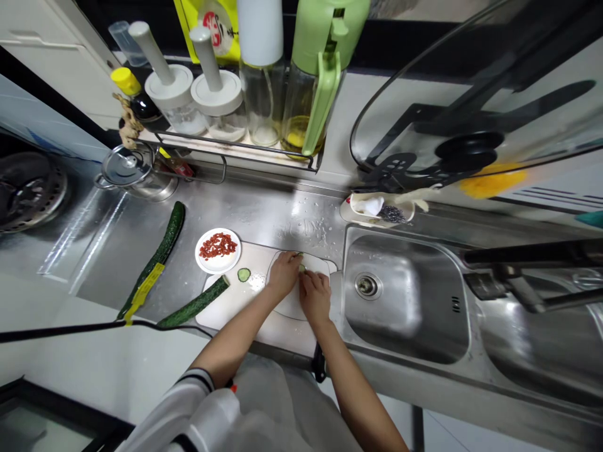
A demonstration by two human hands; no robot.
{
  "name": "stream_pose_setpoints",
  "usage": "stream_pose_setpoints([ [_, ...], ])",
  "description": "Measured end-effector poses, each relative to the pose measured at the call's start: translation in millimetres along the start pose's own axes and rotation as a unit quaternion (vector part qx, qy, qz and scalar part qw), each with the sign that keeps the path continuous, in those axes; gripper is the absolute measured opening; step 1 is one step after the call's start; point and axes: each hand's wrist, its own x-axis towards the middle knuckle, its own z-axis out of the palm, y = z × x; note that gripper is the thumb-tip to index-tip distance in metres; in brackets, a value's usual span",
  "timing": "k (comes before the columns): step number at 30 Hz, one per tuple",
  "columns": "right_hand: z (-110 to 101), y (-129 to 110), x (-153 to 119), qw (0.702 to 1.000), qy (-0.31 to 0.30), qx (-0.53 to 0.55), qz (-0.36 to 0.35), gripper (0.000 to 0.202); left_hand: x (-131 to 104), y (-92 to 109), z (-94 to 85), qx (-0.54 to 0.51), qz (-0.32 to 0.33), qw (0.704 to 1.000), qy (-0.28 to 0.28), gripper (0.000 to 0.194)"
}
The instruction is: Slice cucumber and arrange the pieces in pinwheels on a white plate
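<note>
Over a white plate (288, 307), my left hand (284, 271) and my right hand (315, 292) meet, fingers bent and drawn together. Between their fingertips shows a pale green cucumber slice (302, 268), partly covered by the fingers. The plate rests on a white cutting board (252, 298). Left of the plate, another cucumber slice (244, 274) lies flat on the board. A cut cucumber (198, 305) slants across the board's left edge, its cut end towards the slice. A black handle (319, 364) juts past the counter's front edge beside my right forearm.
A small dish (200, 260) of red dried berries stands behind the board. A whole cucumber (162, 248) with a yellow label lies left, near a steel pot (155, 185). A steel sink (400, 295) is at right. Jars and bottles fill a rack (264, 154) above.
</note>
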Motion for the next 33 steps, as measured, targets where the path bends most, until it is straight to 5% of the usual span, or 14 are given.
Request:
stream_pose_setpoints([
  [5,-9,-1,-4,1.000,-0.004,0.020,0.012,0.025,-14,-4,-25.0,-0.031,-0.023,0.998,0.041,0.031],
  [11,-22,-1,-16,0.999,0.005,0.034,0.008,0.023,-61,-34,-68.8,0.016,-0.150,0.986,0.067,0.033],
  [16,-28,-5,-26,0.999,0.008,0.048,-0.014,0.021,-89,-51,-91.4,0.111,-0.274,0.955,-0.002,0.028],
  [23,-27,-15,-34,0.998,-0.003,0.052,-0.028,0.021,-82,-50,-96.5,0.155,-0.312,0.935,-0.071,0.028],
  [33,-31,-21,-40,0.998,-0.003,0.053,-0.035,0.020,-78,-53,-92.9,0.150,-0.322,0.932,-0.068,0.025],
])
